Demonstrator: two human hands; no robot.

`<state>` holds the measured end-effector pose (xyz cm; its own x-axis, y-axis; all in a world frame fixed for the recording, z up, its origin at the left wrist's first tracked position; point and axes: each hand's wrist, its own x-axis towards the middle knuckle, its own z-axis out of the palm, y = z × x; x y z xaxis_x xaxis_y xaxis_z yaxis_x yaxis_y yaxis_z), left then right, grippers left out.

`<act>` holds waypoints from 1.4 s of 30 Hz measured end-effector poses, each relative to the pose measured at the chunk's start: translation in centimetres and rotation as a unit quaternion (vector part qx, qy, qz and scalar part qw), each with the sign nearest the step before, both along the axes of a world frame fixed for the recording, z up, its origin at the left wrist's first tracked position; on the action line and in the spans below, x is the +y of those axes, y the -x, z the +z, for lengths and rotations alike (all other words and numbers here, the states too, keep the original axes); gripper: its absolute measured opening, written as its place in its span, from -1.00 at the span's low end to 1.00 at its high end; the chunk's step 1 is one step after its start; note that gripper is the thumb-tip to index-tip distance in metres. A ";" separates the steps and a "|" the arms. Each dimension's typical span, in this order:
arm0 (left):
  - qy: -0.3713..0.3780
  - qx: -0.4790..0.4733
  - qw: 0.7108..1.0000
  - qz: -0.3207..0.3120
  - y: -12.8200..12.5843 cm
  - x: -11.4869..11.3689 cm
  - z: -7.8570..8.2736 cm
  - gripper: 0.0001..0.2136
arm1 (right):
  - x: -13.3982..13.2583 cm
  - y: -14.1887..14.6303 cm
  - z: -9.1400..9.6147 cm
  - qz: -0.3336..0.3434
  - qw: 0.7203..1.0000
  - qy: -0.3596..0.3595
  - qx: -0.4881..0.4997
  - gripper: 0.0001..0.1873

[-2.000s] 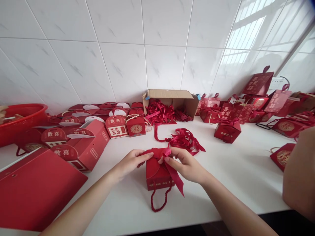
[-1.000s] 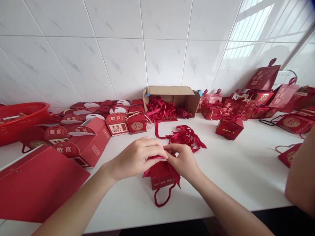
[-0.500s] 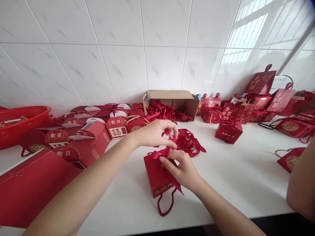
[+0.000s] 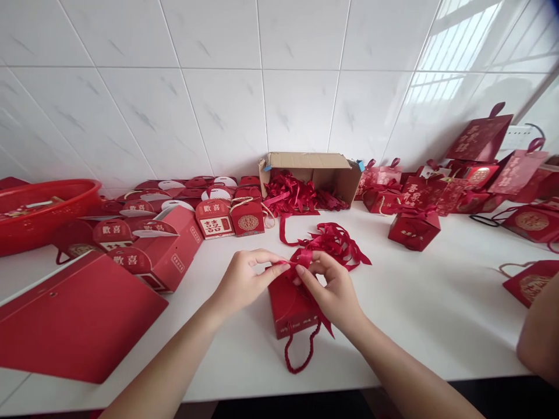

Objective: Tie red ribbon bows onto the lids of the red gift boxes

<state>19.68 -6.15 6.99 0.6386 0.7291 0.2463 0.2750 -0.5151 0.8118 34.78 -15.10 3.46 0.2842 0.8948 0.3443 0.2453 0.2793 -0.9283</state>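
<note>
A red gift box (image 4: 292, 308) with a braided rope handle (image 4: 299, 369) lies on the white table in front of me. Above its far end my left hand (image 4: 244, 279) pinches a dark red ribbon (image 4: 304, 258) between thumb and fingertips. The ribbon forms a loop there, and my right hand (image 4: 331, 285) is closed on it just right of my left. One ribbon tail hangs over the box's right side. Whether a knot sits under my fingers is hidden. Just behind the hands lies a loose heap of red ribbon (image 4: 343, 244).
A cardboard box (image 4: 312, 159) full of ribbons stands against the tiled wall. Several red gift boxes (image 4: 163, 256) crowd the left, beside a red basin (image 4: 82, 195). More boxes (image 4: 414, 228) stand on the right, where another person's arm (image 4: 541, 331) reaches in.
My left hand has come down and left from above the box to pinch the ribbon beside my right hand. The right hand keeps its hold. The view has shifted slightly.
</note>
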 end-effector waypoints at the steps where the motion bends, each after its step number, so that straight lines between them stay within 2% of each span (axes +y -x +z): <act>1: 0.004 -0.006 1.000 -0.011 -0.1 0.0 -0.1 -0.79 | 0.0 0.1 -0.1 -0.001 1.000 -0.004 0.022 -0.81; 4: 0.017 -0.028 0.998 -0.050 -0.3 -0.3 -0.2 -0.83 | 0.1 0.2 -0.5 0.005 0.998 -0.025 0.052 -0.76; 8: 0.011 -0.051 0.996 -0.077 -0.4 -1.0 -0.4 -0.90 | 0.1 0.1 -0.5 0.003 0.999 -0.044 0.028 -0.78; 12: 0.008 -0.063 0.997 -0.045 -0.8 -1.3 -0.9 -0.86 | 0.0 -0.1 -0.5 0.015 0.998 -0.054 0.007 -0.83; 15: 0.001 -0.067 0.998 -0.011 -1.0 -1.2 -1.5 -0.87 | 0.1 -0.1 -0.6 -0.035 0.996 -0.069 -0.037 -0.82; 19: -0.039 -0.067 0.997 -0.004 -0.9 -1.3 -2.0 -0.86 | 0.2 -0.3 -0.6 -0.090 0.989 -0.085 -0.084 -0.83; 23: -0.076 -0.069 0.995 0.003 -0.9 -1.5 -2.2 -0.87 | 0.1 -0.9 -0.3 -0.064 0.988 -0.089 -0.107 -0.95; 33: -0.095 -0.069 0.993 -0.012 -1.1 -1.6 -2.2 -0.90 | -0.5 -2.4 0.5 0.012 0.979 -0.048 -0.199 -0.77; 37: -0.082 -0.069 0.994 -0.004 -1.1 -1.5 -2.5 -0.86 | -0.3 -2.5 0.1 -0.007 0.981 -0.047 -0.189 -0.87; 42: -0.124 -0.068 0.990 -0.006 -0.9 -1.3 -3.3 -0.81 | -0.4 -2.5 0.1 0.009 0.991 0.000 -0.134 -0.89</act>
